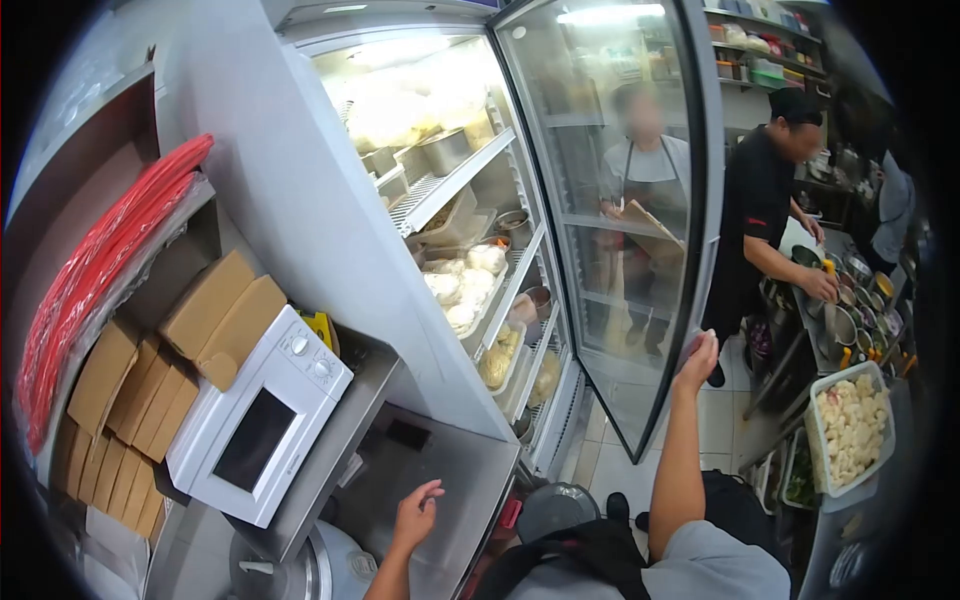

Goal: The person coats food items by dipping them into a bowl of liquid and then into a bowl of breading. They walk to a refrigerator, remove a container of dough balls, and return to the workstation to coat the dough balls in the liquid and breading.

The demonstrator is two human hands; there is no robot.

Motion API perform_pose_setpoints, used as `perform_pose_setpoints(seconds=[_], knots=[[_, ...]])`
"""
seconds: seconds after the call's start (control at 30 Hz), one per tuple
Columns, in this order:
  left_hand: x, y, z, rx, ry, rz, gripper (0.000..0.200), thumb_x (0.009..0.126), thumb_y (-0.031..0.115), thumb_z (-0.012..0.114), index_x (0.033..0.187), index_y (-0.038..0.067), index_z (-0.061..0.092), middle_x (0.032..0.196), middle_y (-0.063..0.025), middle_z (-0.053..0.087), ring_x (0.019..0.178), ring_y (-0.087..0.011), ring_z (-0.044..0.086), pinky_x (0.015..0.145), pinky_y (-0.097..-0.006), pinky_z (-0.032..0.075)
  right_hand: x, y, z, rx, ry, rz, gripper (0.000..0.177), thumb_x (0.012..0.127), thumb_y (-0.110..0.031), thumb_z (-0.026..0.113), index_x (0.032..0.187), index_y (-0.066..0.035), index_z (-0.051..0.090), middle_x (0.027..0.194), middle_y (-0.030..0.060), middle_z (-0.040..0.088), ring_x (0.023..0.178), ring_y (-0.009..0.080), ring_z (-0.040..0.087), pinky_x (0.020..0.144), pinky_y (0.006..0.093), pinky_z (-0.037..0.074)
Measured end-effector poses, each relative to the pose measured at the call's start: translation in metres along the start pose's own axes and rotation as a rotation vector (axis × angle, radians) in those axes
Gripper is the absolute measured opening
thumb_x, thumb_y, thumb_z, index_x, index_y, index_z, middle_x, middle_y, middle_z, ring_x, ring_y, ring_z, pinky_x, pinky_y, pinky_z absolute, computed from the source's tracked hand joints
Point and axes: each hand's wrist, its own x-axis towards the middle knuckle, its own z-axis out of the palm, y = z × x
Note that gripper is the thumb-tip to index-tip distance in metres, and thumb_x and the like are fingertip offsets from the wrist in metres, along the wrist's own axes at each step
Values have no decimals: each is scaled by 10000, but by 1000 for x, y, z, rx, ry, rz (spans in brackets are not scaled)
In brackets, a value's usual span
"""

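My right hand [697, 362] is at the outer edge of the refrigerator's glass door [625, 220], its fingers bent against the frame. The door stands open. My left hand [418, 515] is empty, its fingers loosely curled and apart, above a steel counter [440, 480]. Inside the upright refrigerator [430, 210], wire shelves carry metal pots [446, 152], a container of white wrapped food [465, 285] and a lower tub of yellowish food [500, 362].
A white microwave [262, 415] and cardboard boxes [150, 400] stand at left. At right, a co-worker in black [755, 200] reaches over a counter of containers, near a tub of pale chunks [852, 430]. An aproned person [645, 170] shows in the glass. A grey round lid [560, 510] is below.
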Motion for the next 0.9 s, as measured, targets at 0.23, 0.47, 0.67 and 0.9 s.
perform_pose_setpoints(seconds=[0.23, 0.47, 0.67, 0.9], knots=[[81, 70, -5, 59, 69, 84, 352, 903, -35, 506, 1208, 37, 666, 1035, -112, 727, 896, -176, 694, 793, -282, 536, 4, -58, 30, -400, 106, -554, 250, 1036, -223, 490, 917, -7, 528, 901, 49, 507, 808, 152, 435, 760, 298, 392], [192, 237, -39, 440, 157, 392, 244, 883, -58, 587, 1087, 23, 695, 897, -119, 701, 793, -237, 676, 713, -316, 524, -48, -33, 215, -10, -786, -437, 72, 815, -30, 579, 819, -13, 509, 777, 88, 497, 713, 195, 486, 656, 314, 407], [253, 380, -60, 903, 244, 511, 292, 818, -48, 637, 1081, 62, 698, 764, -104, 631, 668, -303, 619, 594, -392, 497, -48, -83, 410, 262, -1380, -405, 37, 816, -25, 606, 837, -10, 579, 783, 71, 536, 706, 172, 512, 660, 297, 432], [336, 445, -84, 1455, 424, 200, 93, 877, 71, 600, 942, 46, 663, 769, -156, 632, 723, -356, 649, 624, -452, 507, -79, -82, 575, 325, -1622, -792, 125, 828, -143, 674, 901, -58, 620, 884, 115, 636, 867, 321, 655, 787, 415, 533]])
